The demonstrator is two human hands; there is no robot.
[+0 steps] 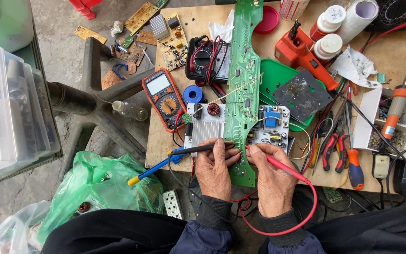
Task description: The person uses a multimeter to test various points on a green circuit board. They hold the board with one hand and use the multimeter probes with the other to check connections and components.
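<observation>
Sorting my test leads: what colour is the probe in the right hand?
Red: the probe in the right hand, clearest in the head view.

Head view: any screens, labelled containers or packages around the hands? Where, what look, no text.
Orange multimeter: left of the long green circuit board, pale grey blank-looking screen, round dial.
Black meter: behind it, red leads coiled on top.
Two white bottles: top right, round, red labels.
Left hand holds the black probe, right hand the red probe, both on the board.

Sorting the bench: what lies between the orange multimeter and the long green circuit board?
In the head view, a blue tape roll and a white board with a copper coil lie between the orange multimeter and the long green circuit board.
</observation>
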